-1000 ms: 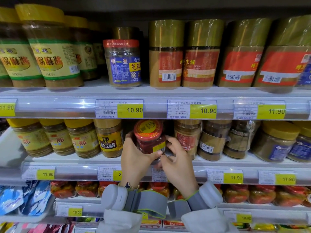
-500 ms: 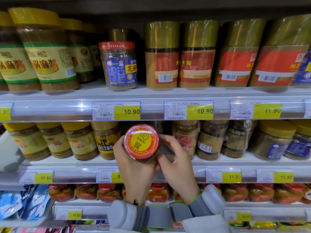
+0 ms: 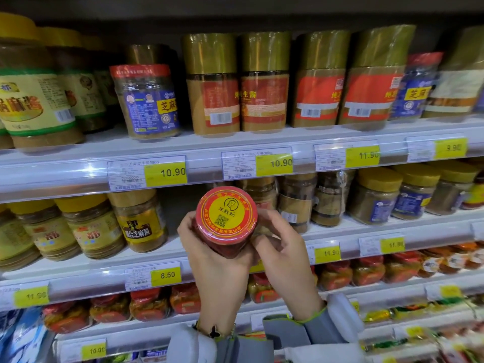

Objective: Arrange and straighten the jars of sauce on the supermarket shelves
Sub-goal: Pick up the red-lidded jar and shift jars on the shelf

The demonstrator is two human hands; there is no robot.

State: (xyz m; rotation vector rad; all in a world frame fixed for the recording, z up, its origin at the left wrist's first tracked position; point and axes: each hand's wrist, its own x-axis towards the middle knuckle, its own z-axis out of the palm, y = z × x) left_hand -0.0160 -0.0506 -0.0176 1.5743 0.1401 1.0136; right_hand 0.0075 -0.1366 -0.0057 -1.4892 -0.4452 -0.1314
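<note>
A red sauce jar (image 3: 226, 217) with a red-and-yellow lid is tipped toward me, its lid facing the camera, in front of the middle shelf (image 3: 91, 265). My left hand (image 3: 212, 260) wraps its body from the left and below. My right hand (image 3: 280, 247) grips its right side. Behind it is a gap in the row, between a yellow-lidded sesame paste jar (image 3: 140, 221) and brown jars (image 3: 296, 200). Most of the held jar's body is hidden by my fingers.
The top shelf (image 3: 235, 142) carries gold-capped peanut butter jars (image 3: 212, 85) and a blue-labelled jar (image 3: 146, 100). Red chilli jars (image 3: 149, 305) line the lower shelf. Yellow price tags (image 3: 166, 172) run along the shelf edges. Grey wrist cuffs (image 3: 288, 334) sit on my forearms.
The red jar has come out of the middle-shelf row and tipped so its lid faces me. Both hands stayed on it. The view has shifted right and closer.
</note>
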